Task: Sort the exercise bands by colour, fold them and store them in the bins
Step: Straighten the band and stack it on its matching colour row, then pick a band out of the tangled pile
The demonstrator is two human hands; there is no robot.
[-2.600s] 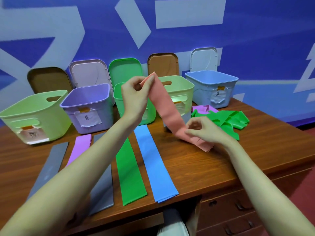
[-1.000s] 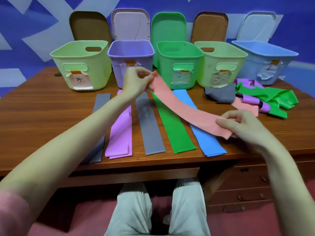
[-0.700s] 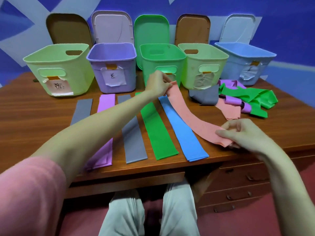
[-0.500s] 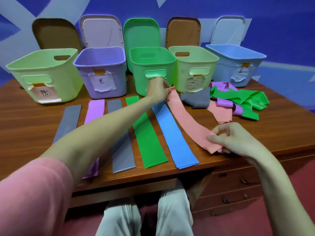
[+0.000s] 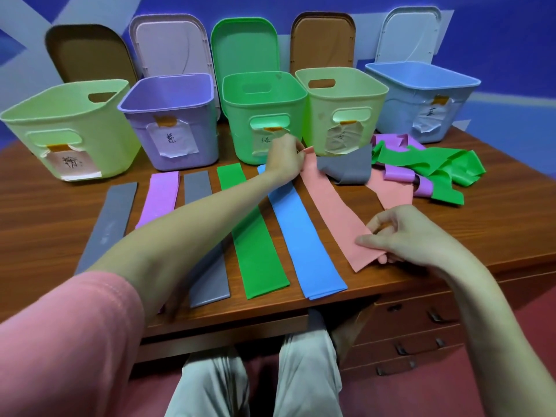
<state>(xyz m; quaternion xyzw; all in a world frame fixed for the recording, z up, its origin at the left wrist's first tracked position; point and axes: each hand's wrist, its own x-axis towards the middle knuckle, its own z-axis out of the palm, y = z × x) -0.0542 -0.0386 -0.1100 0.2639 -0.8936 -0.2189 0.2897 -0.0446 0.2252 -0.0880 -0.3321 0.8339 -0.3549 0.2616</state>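
The pink band [image 5: 334, 206] is down flat on the tabletop [image 5: 45, 224] now, left hand [image 5: 285, 158] pinching its far end, right hand [image 5: 400, 233] its near end. Five open bins [image 5: 258, 115] line the back edge; contents unseen.

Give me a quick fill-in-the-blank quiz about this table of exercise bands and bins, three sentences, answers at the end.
1. Both hands, the left hand and right hand, hold a band coloured ____.
2. The flat band right beside the pink band is ____.
3. The number of open bins along the back of the table is ____.

Answers: pink; blue; five
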